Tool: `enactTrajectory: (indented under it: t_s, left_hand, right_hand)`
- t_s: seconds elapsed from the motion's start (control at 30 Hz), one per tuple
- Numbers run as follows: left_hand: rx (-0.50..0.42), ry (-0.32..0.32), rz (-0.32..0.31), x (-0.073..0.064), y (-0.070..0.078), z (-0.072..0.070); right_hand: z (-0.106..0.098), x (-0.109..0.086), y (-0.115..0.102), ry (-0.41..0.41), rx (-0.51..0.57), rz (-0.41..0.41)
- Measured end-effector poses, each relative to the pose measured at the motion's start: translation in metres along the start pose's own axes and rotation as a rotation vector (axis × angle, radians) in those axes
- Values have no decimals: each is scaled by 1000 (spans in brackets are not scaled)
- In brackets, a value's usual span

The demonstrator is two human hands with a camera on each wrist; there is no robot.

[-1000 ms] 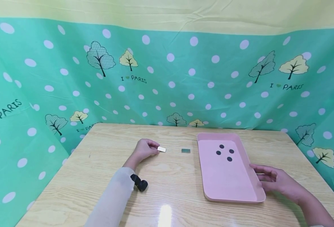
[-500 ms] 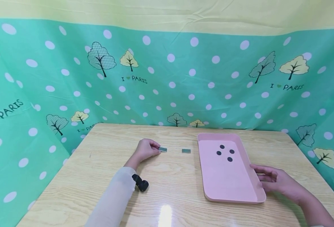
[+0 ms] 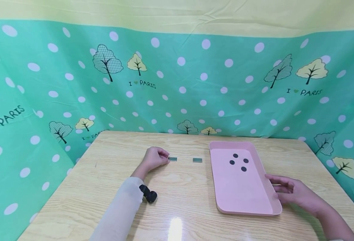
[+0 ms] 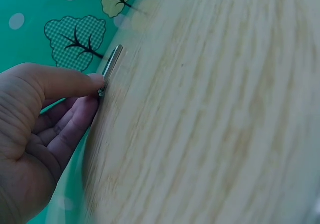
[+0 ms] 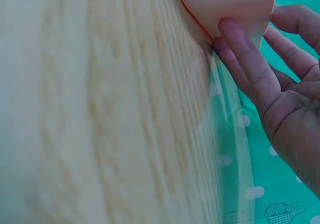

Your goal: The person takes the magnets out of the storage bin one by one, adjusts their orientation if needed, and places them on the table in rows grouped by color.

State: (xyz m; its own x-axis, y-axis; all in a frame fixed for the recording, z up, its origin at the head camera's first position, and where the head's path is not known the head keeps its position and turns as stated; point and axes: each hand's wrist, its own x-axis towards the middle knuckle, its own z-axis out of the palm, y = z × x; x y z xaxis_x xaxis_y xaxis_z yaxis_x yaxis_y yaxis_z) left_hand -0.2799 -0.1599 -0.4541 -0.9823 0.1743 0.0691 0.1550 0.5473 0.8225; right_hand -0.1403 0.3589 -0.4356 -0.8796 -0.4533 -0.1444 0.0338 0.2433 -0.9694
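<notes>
the left hand (image 3: 154,158) is pinching one end of a small shiny piece (image 3: 173,159) between thumb and fingers, while a second shiny piece (image 3: 197,160) is lying on the bench (image 3: 170,194) near its fingertips, between the two hands; well apart from it, the right hand (image 3: 294,191) is resting loosely spread fingers against the outer wall of a pink tray (image 3: 243,195), and four black discs (image 3: 244,169) are sitting inside, to that hand's left
</notes>
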Motion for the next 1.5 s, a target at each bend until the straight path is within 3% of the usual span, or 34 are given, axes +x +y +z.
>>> enactTrajectory:
  t_s: [0.37,0.5,0.93,1.5]
  left_hand:
    - [-66,-1,-3,2,15,1]
    - [-89,-12,-8,2,25,3]
    - [-139,-50,81,2,52,13]
    - [-194,-114,120,1,88,33]
  right_hand:
    - [2,-1,-3,46,-46,41]
    - [2,0,-4,37,-42,21]
    - [3,0,-5,29,-45,11]
    - [2,-1,-3,35,-54,10]
